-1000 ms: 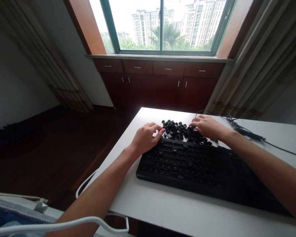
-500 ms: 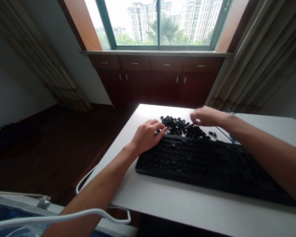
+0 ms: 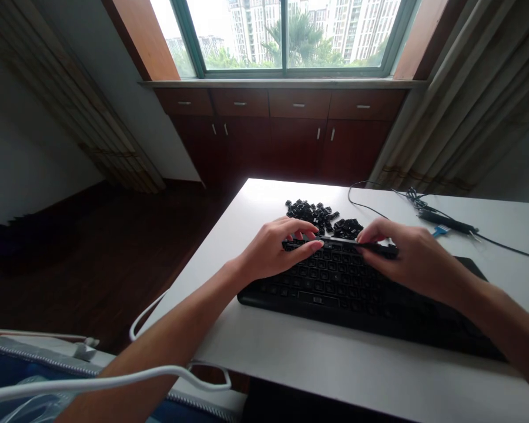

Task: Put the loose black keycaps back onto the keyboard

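A black keyboard lies on the white table, its key sockets mostly bare of keycaps. Above its back edge, my right hand pinches a long, thin black space bar keycap between thumb and fingers. My left hand is at the other end of that keycap, thumb and fingertips closed around its left tip. Just behind the keyboard lie loose black keycaps in two heaps, a left heap and a right heap.
A black cable runs to a coiled bundle and a dark bar-shaped object at the back right. Next to it is a small blue brush-like item. A white cable crosses at lower left, over the table edge. Cabinets stand beyond.
My right hand has come from the keycap heap toward me, bringing the long keycap over the keyboard's back edge. My left hand has moved right to its end. The view has shifted slightly.
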{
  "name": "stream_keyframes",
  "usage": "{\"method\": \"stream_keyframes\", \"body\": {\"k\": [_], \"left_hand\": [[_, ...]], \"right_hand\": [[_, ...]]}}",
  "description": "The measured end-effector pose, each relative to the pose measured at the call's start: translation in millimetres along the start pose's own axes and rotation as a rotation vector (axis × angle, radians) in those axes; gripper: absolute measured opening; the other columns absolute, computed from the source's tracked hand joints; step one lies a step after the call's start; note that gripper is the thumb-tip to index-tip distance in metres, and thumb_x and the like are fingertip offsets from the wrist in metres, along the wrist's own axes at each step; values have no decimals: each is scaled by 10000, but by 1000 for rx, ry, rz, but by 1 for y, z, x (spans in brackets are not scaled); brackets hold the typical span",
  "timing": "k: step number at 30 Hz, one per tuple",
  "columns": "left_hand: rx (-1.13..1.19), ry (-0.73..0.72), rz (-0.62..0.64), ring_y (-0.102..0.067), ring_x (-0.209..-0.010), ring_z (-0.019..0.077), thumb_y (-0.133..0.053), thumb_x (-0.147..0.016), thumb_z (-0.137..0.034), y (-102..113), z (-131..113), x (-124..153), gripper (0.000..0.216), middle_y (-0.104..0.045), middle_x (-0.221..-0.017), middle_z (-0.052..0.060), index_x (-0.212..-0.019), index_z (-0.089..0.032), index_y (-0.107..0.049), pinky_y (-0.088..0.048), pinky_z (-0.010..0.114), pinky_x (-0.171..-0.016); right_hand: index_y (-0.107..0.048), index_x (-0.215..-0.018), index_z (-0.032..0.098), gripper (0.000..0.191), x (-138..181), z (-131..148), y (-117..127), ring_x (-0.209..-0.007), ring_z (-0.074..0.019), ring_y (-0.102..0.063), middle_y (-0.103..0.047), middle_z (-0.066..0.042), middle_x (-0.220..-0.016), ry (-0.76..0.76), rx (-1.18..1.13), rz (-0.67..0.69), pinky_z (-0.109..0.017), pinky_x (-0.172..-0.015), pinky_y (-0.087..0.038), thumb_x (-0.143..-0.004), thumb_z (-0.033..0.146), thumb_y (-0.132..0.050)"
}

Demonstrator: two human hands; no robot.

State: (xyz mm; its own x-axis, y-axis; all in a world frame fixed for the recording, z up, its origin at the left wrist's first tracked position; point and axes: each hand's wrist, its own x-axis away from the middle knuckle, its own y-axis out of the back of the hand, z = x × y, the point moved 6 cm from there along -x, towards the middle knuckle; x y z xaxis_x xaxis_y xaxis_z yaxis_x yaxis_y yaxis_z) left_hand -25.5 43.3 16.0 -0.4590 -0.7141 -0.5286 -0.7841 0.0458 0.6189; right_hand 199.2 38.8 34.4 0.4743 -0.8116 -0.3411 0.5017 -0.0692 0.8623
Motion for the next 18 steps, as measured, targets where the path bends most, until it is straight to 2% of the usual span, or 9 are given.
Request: {"method": "stream_keyframes", "body": {"k": [4, 9, 12, 15, 18], "left_hand": [[29, 7, 56, -660, -882, 139, -664, -928, -364, -7, -8, 1, 241, -747, -991, 36, -1096, -196, -707, -533, 288, -785], [126, 84, 92, -665, -802, 110, -587, -979, -304, -10, -6, 1, 195, -755, -940, 21, -1048, -192, -730, -534, 253, -742], [184, 114, 115, -680, -786, 107, -611, -964, -294, -11, -7, 1, 173, -760, -911, 16, -1008, -185, -738, -542, 238, -727], [204, 98, 120, -686, -770, 105, -679, -918, -280, -11, -8, 0, 138, -762, -887, 13, -989, -180, -741, -545, 225, -710], [193, 32, 113, -681, -746, 107, -731, -876, -252, -10, -10, 0, 133, -758, -866, 20, -983, -175, -747, -556, 231, -701]], "right_hand": [[-622, -968, 252, 105, 15, 12, -13, -853, -172, -681, -723, -14, -947, -27, -230, -34, -319, -792, -541, -883, 305, -653], [-616, -937, 248, 126, 21, 10, -25, -812, -156, -655, -689, 2, -877, -168, -428, 8, -300, -746, -543, -881, 345, -674], [-603, -951, 252, 132, 26, 7, -30, -802, -153, -650, -678, 9, -864, -247, -498, 34, -289, -712, -540, -896, 357, -661], [-602, -977, 263, 110, 29, 9, -29, -816, -140, -641, -671, 18, -891, -195, -462, 17, -281, -749, -532, -892, 301, -661], [-598, -1057, 283, 198, 30, 13, -26, -830, -128, -636, -673, 28, -934, -114, -384, 4, -271, -779, -528, -875, 241, -665]]}}
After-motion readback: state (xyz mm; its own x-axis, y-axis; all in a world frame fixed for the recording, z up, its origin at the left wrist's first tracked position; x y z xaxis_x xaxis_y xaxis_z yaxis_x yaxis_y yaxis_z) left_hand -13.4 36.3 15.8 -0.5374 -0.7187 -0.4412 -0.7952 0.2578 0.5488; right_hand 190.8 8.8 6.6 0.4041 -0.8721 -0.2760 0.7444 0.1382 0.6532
